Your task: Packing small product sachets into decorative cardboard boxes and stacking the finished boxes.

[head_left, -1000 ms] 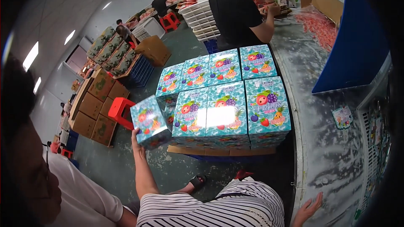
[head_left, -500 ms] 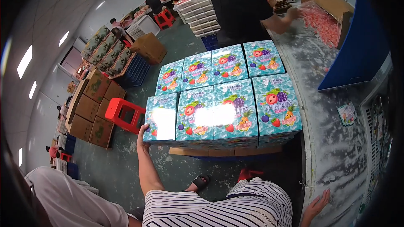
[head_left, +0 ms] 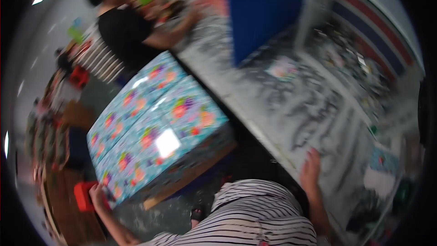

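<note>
A block of teal printed boxes (head_left: 145, 130) with fruit pictures on their tops stands in front of me, left of the table. My left hand (head_left: 98, 195) is at the block's near left corner, beside the end box. Motion blur smears its fingers, so whether it touches or grips that box I cannot tell. Over the near edge of the grey-white table (head_left: 264, 123) is my right hand (head_left: 311, 171), its fingers stretched out and nothing in it.
A blue panel (head_left: 268, 13) stands upright on the table, with a small colourful packet (head_left: 283, 68) before it. Many loose packets lie in a bin (head_left: 350, 59) at the right. A person in black (head_left: 125, 34) works beyond the boxes. A red stool (head_left: 84, 196) stands at the left.
The view has swung right, so the boxes sit further left and more of the table shows. My right hand has moved up and forward over the table edge. My left hand stays by the same corner.
</note>
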Available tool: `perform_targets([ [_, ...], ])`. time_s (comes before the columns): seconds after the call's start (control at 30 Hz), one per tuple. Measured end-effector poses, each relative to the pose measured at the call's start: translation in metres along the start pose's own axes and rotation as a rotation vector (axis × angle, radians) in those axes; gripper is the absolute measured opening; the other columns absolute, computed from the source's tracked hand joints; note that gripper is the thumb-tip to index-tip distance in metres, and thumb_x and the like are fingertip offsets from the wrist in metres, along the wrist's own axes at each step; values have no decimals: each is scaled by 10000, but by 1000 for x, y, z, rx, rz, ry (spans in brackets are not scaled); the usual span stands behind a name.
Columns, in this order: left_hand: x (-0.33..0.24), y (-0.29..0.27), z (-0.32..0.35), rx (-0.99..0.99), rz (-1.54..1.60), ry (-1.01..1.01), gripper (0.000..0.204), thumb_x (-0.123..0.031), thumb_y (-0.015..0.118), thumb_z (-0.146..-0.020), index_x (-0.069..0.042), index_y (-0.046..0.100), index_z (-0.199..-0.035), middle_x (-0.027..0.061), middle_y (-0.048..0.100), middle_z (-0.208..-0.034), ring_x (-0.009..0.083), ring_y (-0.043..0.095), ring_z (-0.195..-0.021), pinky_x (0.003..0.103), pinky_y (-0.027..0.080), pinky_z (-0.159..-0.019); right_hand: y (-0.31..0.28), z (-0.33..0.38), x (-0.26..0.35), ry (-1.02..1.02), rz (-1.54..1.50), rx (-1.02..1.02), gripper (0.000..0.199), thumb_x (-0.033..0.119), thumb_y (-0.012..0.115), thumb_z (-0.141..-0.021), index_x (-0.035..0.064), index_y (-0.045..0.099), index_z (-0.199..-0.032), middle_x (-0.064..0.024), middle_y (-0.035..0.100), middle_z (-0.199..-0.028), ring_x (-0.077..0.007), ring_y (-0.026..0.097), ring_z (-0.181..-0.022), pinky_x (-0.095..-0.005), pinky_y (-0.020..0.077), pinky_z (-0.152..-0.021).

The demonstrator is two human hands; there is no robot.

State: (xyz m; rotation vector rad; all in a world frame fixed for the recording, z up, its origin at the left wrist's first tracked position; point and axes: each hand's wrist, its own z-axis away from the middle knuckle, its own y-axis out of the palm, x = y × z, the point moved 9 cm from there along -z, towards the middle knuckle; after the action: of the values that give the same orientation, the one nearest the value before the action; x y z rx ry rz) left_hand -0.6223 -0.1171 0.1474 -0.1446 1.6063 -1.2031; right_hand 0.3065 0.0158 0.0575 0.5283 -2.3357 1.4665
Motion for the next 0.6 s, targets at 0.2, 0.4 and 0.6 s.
perform_targets([
  [0.2,-295,135,-11,-305,-391,761,484,-287,585,-925,20,512,-1291,237,474,-1323,347,476,-1216,397,372,-1023,-13,9,10,105,-92,-75,276,4,571,-803,-11,596,-1078,-188,529,-1277,-362,468,-1226,-441,393,-1026],
  [0.4,-524,355,209,59,-139,1531,424,-80,626,-868,-12,519,-1272,193,427,-1401,374,424,-1267,431,320,-1070,-95,33,-43,355,-94,-320,390,48,583,-837,-16,513,-1216,-206,505,-1287,-381,468,-1216,-449,392,-1012],
  [0.6,-555,512,473,662,-210,1934,501,-81,675,-783,60,514,-1236,237,393,-1397,365,362,-1305,448,281,-1099,-205,103,-203,722,395,-482,556,221,608,-855,-114,428,-1260,-303,430,-1323,-465,375,-1259,-491,316,-1061],
])
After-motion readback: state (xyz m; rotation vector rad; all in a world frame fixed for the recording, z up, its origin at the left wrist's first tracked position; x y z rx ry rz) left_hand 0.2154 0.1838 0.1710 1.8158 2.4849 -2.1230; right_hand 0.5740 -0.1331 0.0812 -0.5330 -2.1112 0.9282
